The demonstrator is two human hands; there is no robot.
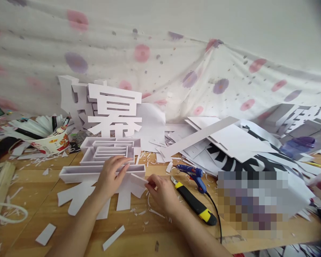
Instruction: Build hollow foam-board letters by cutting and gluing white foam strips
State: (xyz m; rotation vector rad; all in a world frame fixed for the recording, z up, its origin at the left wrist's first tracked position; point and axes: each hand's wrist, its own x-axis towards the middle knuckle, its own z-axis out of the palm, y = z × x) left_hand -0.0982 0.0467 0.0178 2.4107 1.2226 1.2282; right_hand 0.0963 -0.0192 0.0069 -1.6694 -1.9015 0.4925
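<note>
A white foam-board character (69, 174) lies on the wooden table, its upper part edged with upright strips that form open channels. Its lower, splayed strokes are flat. My left hand (113, 175) is over the middle of the character, fingers stretched out and thumb apart, seemingly resting at its raised walls. Between the thumb and fingers of my right hand (162, 192) is one end of a short white foam-board strip (139, 179), held at the character's lower right stroke. A yellow and black utility knife (194, 203) and a blue hot glue gun (191, 174) lie to the right.
Finished white characters (115, 107) stand behind. A paper bowl (52, 141) is at the left. White sheets (230, 139) are piled at the right, with a long strip (203, 137) across them. Scraps (113, 237) litter the table; the glue gun's black cord (216, 210) runs toward the front edge.
</note>
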